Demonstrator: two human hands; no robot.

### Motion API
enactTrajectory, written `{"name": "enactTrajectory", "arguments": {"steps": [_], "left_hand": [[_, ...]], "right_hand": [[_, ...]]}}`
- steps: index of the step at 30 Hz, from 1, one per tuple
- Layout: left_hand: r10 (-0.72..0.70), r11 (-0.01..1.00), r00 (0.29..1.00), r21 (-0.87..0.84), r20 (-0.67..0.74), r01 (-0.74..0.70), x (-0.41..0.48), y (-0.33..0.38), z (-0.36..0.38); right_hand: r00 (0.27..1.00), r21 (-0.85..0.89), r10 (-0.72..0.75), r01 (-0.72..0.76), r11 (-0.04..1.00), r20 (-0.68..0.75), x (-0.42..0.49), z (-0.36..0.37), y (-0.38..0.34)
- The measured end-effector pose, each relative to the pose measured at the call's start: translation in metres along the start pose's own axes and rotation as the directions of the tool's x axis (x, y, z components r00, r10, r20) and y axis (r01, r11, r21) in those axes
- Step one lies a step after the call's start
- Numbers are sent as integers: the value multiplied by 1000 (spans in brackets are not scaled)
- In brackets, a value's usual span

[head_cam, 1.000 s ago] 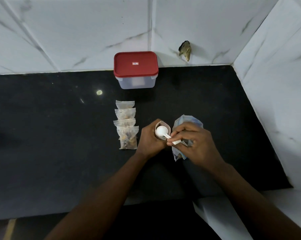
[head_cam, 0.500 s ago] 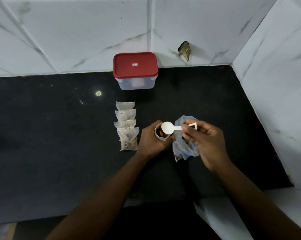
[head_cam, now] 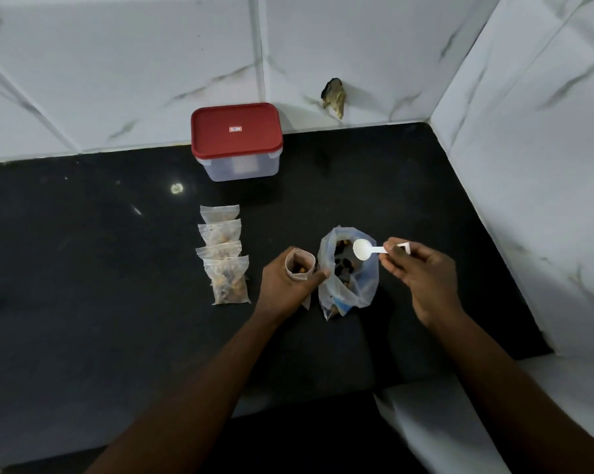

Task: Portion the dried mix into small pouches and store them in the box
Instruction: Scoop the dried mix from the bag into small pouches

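Since half a second ago the spoon (head_cam: 364,249) has swung from over the open pouch (head_cam: 299,266) to the mouth of the big bag (head_cam: 348,271) of dried mix; its bowl looks empty. The right hand (head_cam: 422,278) pinches the spoon's handle, and the left hand (head_cam: 285,285) wraps round the pouch, upright just beside the bag. Four filled pouches (head_cam: 222,251) overlap in a row on the counter (head_cam: 83,268). The box (head_cam: 237,142) stands by the wall, lid on. By my reckoning a fifth pouch is part filled, and all the storing is left.
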State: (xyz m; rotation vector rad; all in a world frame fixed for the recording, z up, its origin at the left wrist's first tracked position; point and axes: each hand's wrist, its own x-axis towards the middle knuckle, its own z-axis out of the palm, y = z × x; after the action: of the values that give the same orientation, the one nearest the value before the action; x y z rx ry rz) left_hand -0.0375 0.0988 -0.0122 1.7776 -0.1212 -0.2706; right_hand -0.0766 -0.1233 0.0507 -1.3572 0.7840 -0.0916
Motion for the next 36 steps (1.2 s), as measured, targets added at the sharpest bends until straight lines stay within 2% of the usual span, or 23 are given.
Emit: {"name": "enactTrajectory", "arguments": {"steps": [3,6,11,16,20,25,32,36], "left_hand": [[-31,999,999,10,-11,31,7,2,8],[-34,997,999,61,-24,35,13,4,13],[-11,995,999,97,-38,15,13,3,11],[-18,990,985,137,-174,42,12,-5,2],[-13,987,979,153,-205,45,10,-10,-2],[19,987,978,159,-210,15,9,-13,-2],[18,989,977,150,-211,15,8,-11,-2],[13,990,980,138,-199,15,7,-16,-5]], "right_hand": [[986,-305,-160,169,937,55,8,2,12],[939,-511,-308,343,788,156,15,8,21],[808,-589,-508,575,568,298,31,17,25],[665,-546,-599,732,407,445,38,26,22],[619,-499,-572,781,376,539,33,32,31],[591,-493,-615,798,348,523,39,44,33],[615,-542,-540,780,312,574,35,37,37],[661,-546,-477,749,374,580,26,26,32]]}}
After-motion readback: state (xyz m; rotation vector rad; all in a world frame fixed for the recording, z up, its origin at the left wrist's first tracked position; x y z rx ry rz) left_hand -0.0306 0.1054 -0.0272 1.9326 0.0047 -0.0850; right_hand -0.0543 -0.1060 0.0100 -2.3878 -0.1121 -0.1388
